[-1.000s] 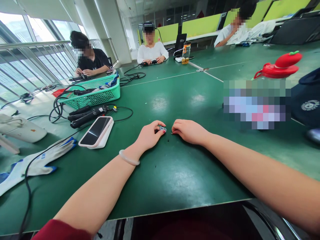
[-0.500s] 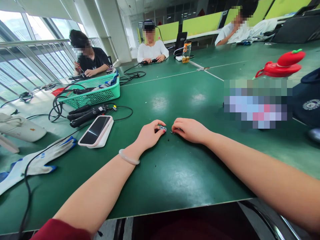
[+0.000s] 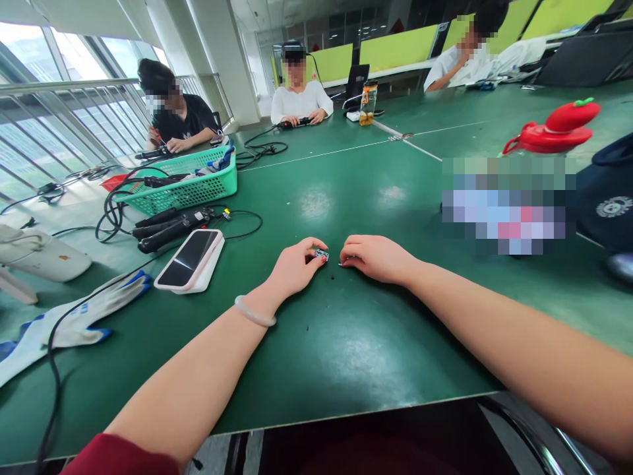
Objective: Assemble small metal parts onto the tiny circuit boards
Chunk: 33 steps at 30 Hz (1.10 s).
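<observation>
Between the thumb and fingers of my left hand is a small, flat, silvery-blue piece, too small to name surely. My right hand rests on the green table just to the right, its fingertips pinched together. A tiny shiny bit shows at those fingertips; what it is I cannot make out. The hands are a short gap apart. A dark speck lies on the table just below that gap, and another small dark speck lies nearer to me.
On the left are a phone, black tools with cables, a green basket and a white-and-blue glove. To the right stand a red-lidded bottle and a dark bag. Several people sit around the table.
The tiny shiny bit sits closer against my right fingertips than before. My left hand and its piece are nearly unmoved.
</observation>
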Motion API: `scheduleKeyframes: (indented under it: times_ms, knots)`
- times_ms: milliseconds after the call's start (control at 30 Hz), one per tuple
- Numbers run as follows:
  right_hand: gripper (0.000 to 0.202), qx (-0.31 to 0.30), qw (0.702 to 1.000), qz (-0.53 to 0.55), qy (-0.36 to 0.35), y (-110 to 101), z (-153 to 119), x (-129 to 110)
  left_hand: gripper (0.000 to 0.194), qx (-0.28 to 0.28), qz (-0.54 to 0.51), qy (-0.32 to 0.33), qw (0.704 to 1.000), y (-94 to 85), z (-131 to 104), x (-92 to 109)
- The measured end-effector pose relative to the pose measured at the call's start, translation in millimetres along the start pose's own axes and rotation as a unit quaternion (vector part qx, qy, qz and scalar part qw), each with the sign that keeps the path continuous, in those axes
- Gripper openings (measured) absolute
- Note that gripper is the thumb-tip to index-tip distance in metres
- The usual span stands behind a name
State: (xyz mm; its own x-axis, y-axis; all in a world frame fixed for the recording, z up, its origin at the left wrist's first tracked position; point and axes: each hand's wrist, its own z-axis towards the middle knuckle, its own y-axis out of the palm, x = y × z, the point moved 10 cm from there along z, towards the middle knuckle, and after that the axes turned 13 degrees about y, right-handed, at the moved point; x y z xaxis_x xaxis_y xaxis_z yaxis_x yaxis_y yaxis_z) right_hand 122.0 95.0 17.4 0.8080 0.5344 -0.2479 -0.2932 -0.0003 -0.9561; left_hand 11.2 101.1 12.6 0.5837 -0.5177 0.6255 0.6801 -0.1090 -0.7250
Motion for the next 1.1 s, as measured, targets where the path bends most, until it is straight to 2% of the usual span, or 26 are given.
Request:
scheduleKeyframes:
  times_ms: [400, 733, 933, 1100]
  knots:
    - [0.019, 0.018, 0.999, -0.046, -0.016, 8, 1, -4, 0.020, -0.016, 0.015, 0.017, 1.000, 3.4, 2, 4]
    - [0.016, 0.083, 0.996, 0.045, 0.004, -7, -5, -16, 0.023, -0.016, 0.028, 0.023, 0.999, 3.9, 1, 11]
    - [0.015, 0.084, 0.995, 0.062, -0.003, -9, -7, -21, 0.023, -0.008, 0.037, 0.035, 0.999, 0.8, 2, 15]
    - [0.009, 0.076, 0.989, 0.125, 0.028, -12, -6, -15, 0.023, -0.002, 0.042, 0.053, 0.998, -1.2, 2, 18]
